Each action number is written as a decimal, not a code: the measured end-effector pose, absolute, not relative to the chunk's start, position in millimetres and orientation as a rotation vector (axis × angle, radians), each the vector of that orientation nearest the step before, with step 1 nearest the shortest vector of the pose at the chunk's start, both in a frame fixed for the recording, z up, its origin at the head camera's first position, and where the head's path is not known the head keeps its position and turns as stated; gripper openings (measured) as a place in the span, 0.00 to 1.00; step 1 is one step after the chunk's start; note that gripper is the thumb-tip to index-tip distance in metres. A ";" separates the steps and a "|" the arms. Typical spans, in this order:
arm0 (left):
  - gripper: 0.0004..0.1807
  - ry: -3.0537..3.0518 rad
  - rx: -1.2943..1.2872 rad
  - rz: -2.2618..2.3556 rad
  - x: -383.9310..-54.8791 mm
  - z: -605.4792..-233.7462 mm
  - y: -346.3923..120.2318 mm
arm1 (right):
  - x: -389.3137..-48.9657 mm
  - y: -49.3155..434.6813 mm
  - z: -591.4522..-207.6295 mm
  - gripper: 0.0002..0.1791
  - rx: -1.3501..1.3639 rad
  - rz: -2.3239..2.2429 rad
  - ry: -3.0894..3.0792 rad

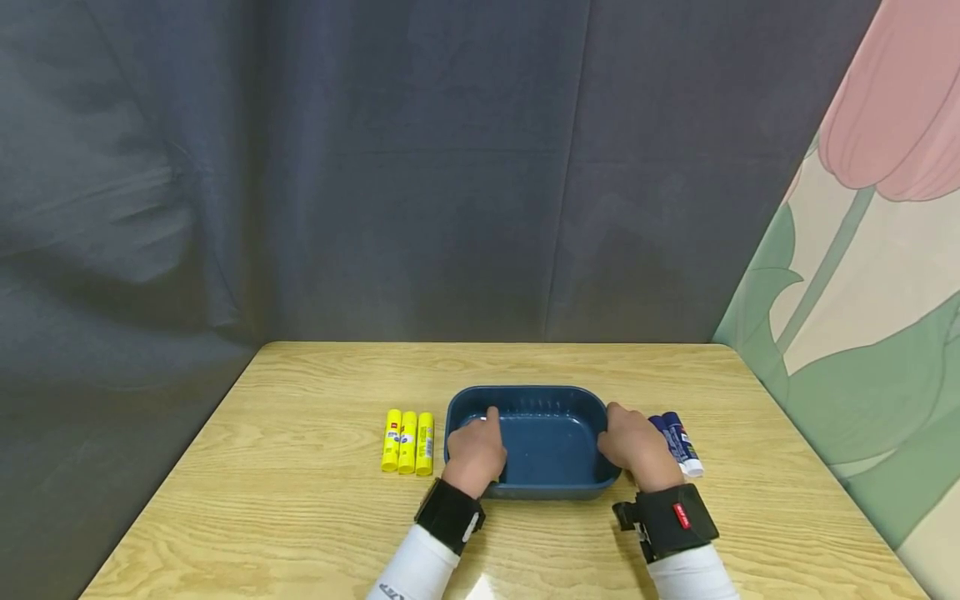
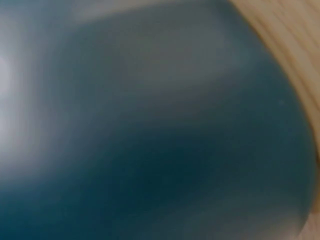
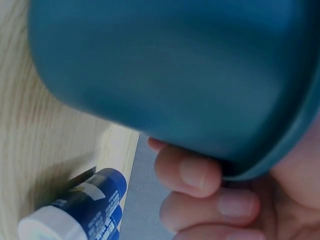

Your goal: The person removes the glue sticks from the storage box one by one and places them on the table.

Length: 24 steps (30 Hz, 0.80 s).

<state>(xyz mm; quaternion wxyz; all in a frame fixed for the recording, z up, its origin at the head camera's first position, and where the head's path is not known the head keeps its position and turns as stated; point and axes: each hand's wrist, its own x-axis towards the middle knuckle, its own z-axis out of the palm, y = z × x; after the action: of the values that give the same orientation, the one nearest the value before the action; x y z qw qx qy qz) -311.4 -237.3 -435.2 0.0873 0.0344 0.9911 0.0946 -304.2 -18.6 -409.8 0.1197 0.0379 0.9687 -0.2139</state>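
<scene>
A dark blue rectangular plastic basin [image 1: 551,450] with rounded corners sits between both hands. My left hand [image 1: 472,454] grips its left rim, one digit reaching over the inside; the other fingers are mostly hidden in the head view. On the opposite side my right hand [image 1: 637,446] holds the right rim. In the right wrist view its curled fingers [image 3: 210,202] tuck under the rim from outside. The left wrist view is filled by the blurred basin wall [image 2: 165,130].
Three yellow glue sticks [image 1: 407,442] lie side by side left of the basin. Dark blue glue sticks with white ends [image 1: 682,443] lie just beyond the right hand, partly hidden by it. A grey curtain [image 1: 480,183] hangs behind the wooden table [image 1: 300,500].
</scene>
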 end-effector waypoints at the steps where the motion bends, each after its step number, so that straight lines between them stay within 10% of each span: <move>1: 0.35 2.947 0.101 0.280 -311.5 -434.8 -237.3 | -304.2 -18.6 -409.7 0.25 0.109 -0.628 2.831; 24: 0.36 2.919 0.105 0.263 -313.6 -434.7 -237.1 | -303.6 -18.2 -409.1 0.24 0.098 -0.621 2.833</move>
<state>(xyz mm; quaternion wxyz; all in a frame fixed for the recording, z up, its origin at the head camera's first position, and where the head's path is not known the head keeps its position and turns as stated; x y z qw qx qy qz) -313.6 -237.1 -434.7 0.1041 0.0357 0.9899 0.0891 -303.6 -18.2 -409.1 0.1193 0.0337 0.9693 -0.2126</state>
